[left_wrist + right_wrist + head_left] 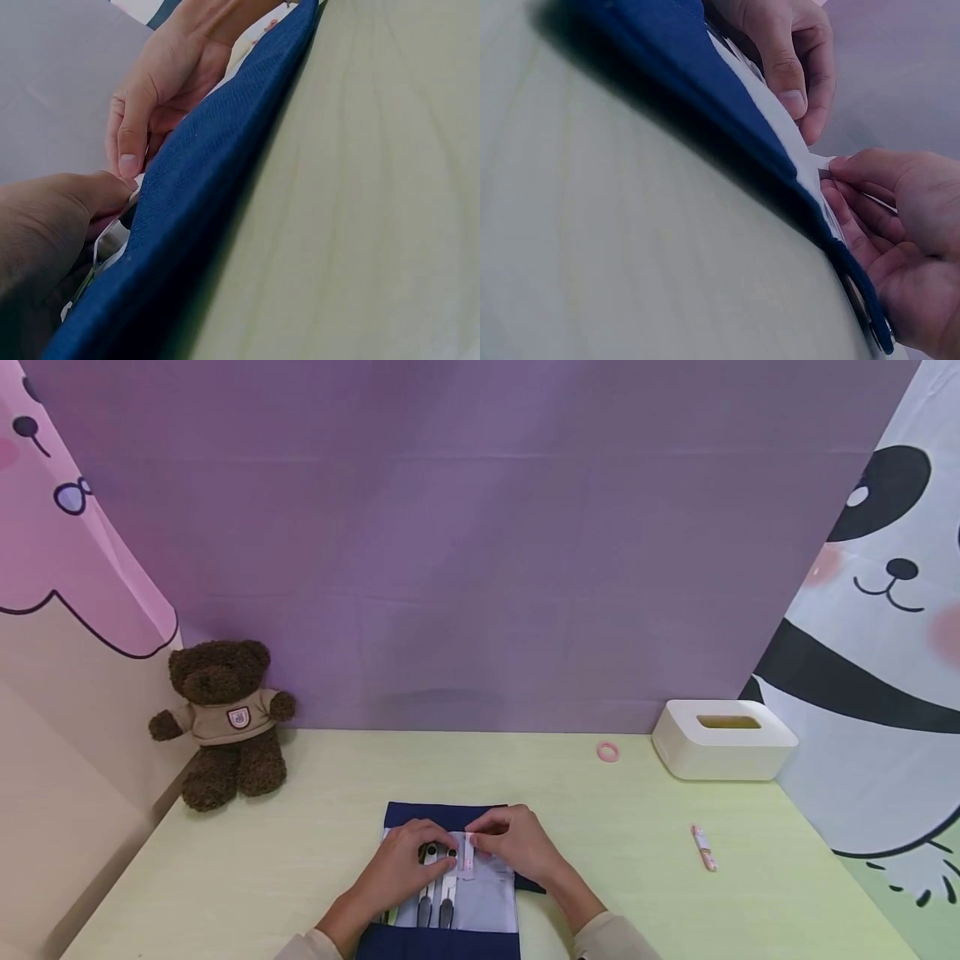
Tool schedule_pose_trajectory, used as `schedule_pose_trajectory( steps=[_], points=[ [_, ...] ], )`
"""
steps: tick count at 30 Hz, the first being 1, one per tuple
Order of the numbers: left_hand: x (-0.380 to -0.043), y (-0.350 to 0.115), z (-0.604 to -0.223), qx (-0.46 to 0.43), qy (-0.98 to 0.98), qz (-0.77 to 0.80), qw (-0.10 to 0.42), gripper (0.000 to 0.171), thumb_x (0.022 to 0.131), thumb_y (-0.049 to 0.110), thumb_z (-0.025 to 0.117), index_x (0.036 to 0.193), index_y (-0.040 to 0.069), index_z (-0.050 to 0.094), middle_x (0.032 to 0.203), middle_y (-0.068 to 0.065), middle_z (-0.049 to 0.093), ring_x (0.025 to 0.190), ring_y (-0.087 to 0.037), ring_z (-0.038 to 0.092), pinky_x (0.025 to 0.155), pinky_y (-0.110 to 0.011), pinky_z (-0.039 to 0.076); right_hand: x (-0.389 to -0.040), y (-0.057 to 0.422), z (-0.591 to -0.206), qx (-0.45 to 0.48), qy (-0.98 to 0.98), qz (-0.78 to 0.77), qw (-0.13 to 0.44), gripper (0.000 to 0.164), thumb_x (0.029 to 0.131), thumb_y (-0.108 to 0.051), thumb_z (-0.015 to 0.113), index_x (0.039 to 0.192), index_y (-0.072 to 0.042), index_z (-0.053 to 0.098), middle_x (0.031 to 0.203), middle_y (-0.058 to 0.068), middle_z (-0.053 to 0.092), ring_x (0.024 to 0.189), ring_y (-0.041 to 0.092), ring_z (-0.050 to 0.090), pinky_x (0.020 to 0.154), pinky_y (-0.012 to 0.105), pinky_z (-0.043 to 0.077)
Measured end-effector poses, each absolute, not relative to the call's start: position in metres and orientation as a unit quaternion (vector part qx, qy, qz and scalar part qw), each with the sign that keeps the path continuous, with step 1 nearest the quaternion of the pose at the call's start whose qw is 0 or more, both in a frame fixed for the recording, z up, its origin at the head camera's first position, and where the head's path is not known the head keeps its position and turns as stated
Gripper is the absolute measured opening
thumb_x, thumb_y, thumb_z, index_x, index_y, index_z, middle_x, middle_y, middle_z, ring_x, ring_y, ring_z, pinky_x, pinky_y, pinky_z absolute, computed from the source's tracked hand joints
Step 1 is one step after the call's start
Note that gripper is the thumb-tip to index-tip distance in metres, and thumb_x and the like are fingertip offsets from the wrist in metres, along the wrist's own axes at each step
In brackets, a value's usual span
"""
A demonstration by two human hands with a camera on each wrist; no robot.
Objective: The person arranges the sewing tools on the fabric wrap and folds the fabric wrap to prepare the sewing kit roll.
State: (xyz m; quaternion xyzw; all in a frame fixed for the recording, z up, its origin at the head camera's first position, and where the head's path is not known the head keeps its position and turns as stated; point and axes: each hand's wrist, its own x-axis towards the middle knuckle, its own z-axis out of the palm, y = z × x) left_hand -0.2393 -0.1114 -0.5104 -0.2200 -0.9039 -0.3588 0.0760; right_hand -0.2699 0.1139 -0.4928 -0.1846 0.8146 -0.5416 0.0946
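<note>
Head view, seen from my remote station: a navy-blue cloth pouch with a pale lining (pixel 442 947) lies unfolded near the front of the pale yellow-green table (pixel 615 827), below both hands. The right hand (pixel 519 845) pinches a small white-and-pink strip (pixel 468 860) between thumb and fingers, over the lining; I cannot tell whether its lower end is tucked in. The left hand (pixel 401 864), fingers bent and thumb apart from them, is at the upper ends of two slender silver tools with dark grey lower ends (pixel 447 906), which lie side by side on the lining; whether it grips either, I cannot tell. To the right lies a slim pink-and-white stick (pixel 703 848); farther back, a pink ring (pixel 607 752) lies near a white tissue box (pixel 727 762). A brown plush bear (pixel 232 727) sits at the back left.
</note>
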Motion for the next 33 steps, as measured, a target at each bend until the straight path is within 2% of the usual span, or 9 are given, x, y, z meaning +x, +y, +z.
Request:
schedule_pose_trajectory(
  steps=[6, 17, 33],
  points=[
    [-0.2397, -0.1104, -0.5085, -0.223, -0.905, -0.355, 0.077, 0.013, 0.088, 0.024, 0.082, 0.101, 0.026, 0.08, 0.105, 0.013, 0.074, 0.106, -0.013, 0.067, 0.096, -0.045, 0.052, -0.2698, 0.1141, -0.4919, -0.195, 0.819, -0.531, 0.092, 0.011, 0.093, -0.016, 0.077, 0.102, -0.01, 0.082, 0.098, 0.008, 0.079, 0.077, 0.014, 0.069, 0.067, 0.022, 0.057],
    [-0.2407, -0.1109, -0.5087, -0.217, -0.905, -0.36, 0.066, 0.015, 0.088, 0.026, 0.082, 0.102, 0.024, 0.081, 0.106, 0.01, 0.075, 0.108, -0.016, 0.067, 0.097, -0.051, 0.049, -0.2691, 0.1167, -0.493, -0.214, 0.833, -0.501, 0.096, 0.009, 0.093, -0.019, 0.077, 0.099, -0.016, 0.083, 0.099, 0.003, 0.079, 0.085, 0.014, 0.068, 0.072, 0.021, 0.055],
    [-0.2404, -0.1113, -0.5096, -0.217, -0.903, -0.367, 0.061, 0.015, 0.088, 0.027, 0.082, 0.103, 0.025, 0.081, 0.105, 0.012, 0.074, 0.108, -0.015, 0.067, 0.097, -0.049, 0.05, -0.2692, 0.1207, -0.4933, -0.234, 0.825, -0.501, 0.119, 0.011, 0.092, -0.015, 0.077, 0.102, -0.014, 0.082, 0.101, 0.005, 0.079, 0.087, 0.011, 0.069, 0.075, 0.019, 0.056]
  ],
)
